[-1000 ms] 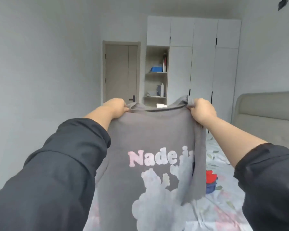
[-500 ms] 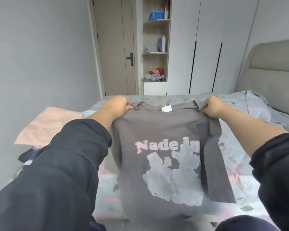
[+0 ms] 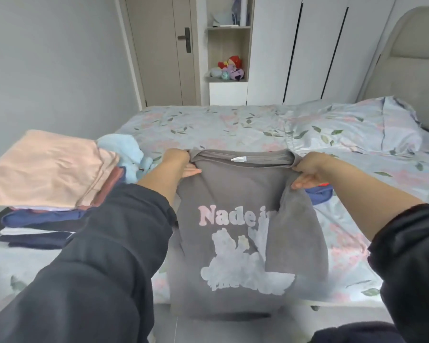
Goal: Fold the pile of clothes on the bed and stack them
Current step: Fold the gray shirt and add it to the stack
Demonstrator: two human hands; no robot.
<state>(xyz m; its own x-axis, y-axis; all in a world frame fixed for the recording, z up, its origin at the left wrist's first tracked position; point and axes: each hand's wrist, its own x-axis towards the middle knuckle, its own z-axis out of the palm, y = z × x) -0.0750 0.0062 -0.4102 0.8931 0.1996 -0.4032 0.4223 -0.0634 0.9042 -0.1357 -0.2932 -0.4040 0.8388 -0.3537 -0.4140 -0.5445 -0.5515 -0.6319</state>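
Grey T-shirt, print up, draped over near edge of bed, left hand and right hand each pinching a shoulder in the fingers; best laid flat and smoothed, right sleeve straightened, before folding; folded stack alongside, left.

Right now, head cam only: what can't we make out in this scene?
1. T-shirt, head view: a folded-over sleeve covers the end of the printed lettering, and the hem is blurred.
2. Red and blue item, head view: mostly behind the right hand and the T-shirt, so unidentifiable.
3. Stack of clothes, head view: the left arm hides its right side, so the number of pieces is unclear.
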